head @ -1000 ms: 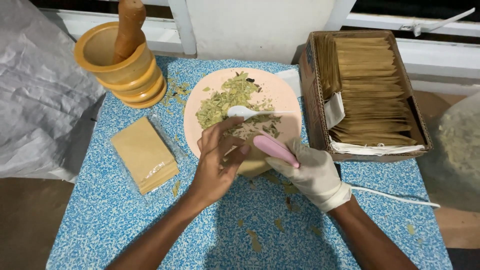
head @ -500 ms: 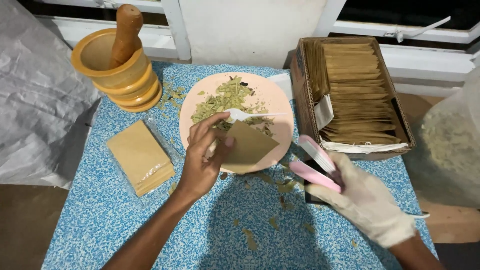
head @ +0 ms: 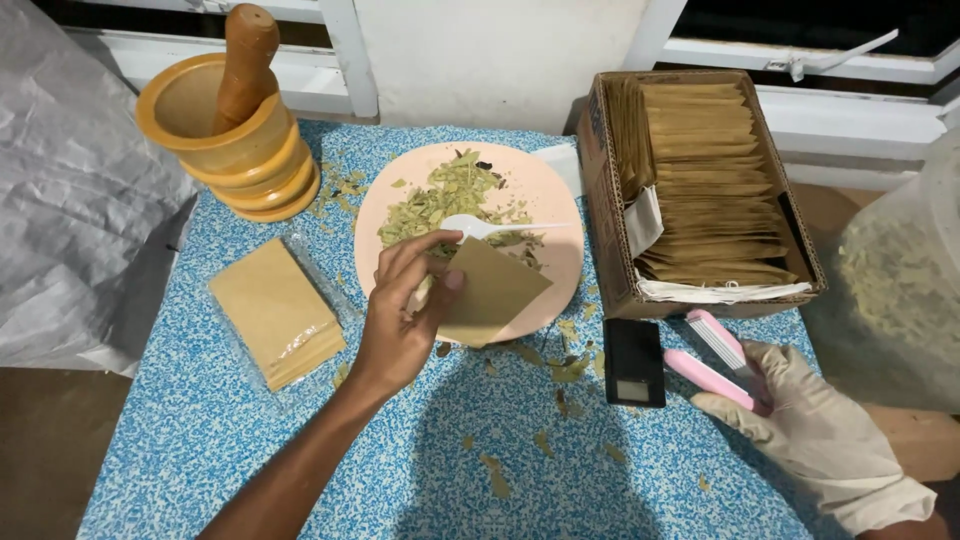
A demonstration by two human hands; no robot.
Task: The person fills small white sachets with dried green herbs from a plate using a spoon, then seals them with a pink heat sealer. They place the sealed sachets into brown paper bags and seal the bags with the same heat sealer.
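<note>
1. Nearest, at about 4 o'clock, the gloved right hand (head: pixel 810 425) has its fingers closed round a pink hinged sealer tool (head: pixel 722 362), whose two arms stand apart; it sits close to the right edge of the worktop (head: pixel 200 430).
2. Just to its 9 o'clock lies a small black pocket scale (head: pixel 634 361), clear of both hands.
3. At centre, the bare left hand (head: pixel 405 315) pinches a brown paper pouch (head: pixel 490 292) between thumb and curled fingers, holding it over the near rim of the pink plate (head: pixel 560 270).
4. At 9 o'clock of that hand a stack of flat brown pouches (head: pixel 276 312) lies on the blue speckled worktop, well apart from it; the near half of the worktop is open apart from scattered leaf bits.
5. On the plate, dried green leaves (head: pixel 440 200) are heaped at its far left, with a white plastic spoon (head: pixel 490 227) lying across them.
6. At 2 o'clock a cardboard box (head: pixel 600 200) of filled pouches touches the plate's right side.
7. Far at 10 o'clock stands a wooden mortar (head: pixel 225 140) with its pestle (head: pixel 245 60) leaning inside, near the window sill.
8. Compared with half a second ago, the right hand and sealer have drawn further back and down to the right, exposing the scale; the left hand keeps the pouch above the plate.
</note>
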